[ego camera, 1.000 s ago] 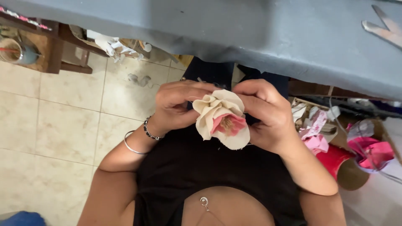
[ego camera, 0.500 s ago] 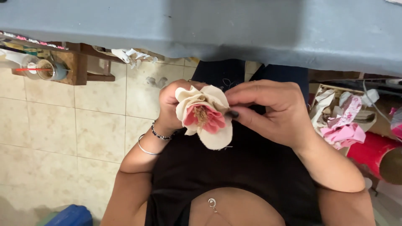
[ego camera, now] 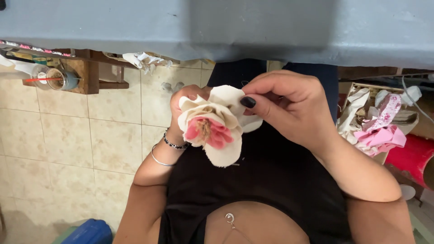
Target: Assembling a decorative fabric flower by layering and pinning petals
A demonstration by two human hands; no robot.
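Fabric flower (ego camera: pixel 212 129): cream outer petals, pink inner petals, a frayed tan centre; held in front of the person's black top (ego camera: pixel 271 180), below the edge of the grey-blue counter (ego camera: pixel 217 27). Left hand (ego camera: pixel 181 106): mostly hidden behind the flower, its grip closed about the back of the bloom, only the upper knuckles and wrist showing. Left wrist: one dark beaded bracelet (ego camera: pixel 174 143) and one thin silver bangle (ego camera: pixel 160 160), worn side by side. Right hand (ego camera: pixel 289 106): grip pinching a cream outer petal at the flower's upper right, thumb with dark-painted nail pressed on the cloth, the other fingers curled over behind it. Floor (ego camera: pixel 68 135): beige tiles, seen to the left. Wooden shelf (ego camera: pixel 86 74): under the counter at upper left, carrying a clear jar (ego camera: pixel 54 77) with a bluish base and a red stick across its mouth. Crumpled white scraps (ego camera: pixel 144 59): hanging just beneath the counter edge, near the shelf. Open box (ego camera: pixel 375 119): to the right of the right forearm, filled with white and pink cloth pieces (ego camera: pixel 379 133). Red container (ego camera: pixel 413 158): just beside the box, lower right. Blue object (ego camera: pixel 90 231): on the floor at the bottom left, only partly in view. Small silver pendant (ego camera: pixel 230 218): at the lower hem of the black top.
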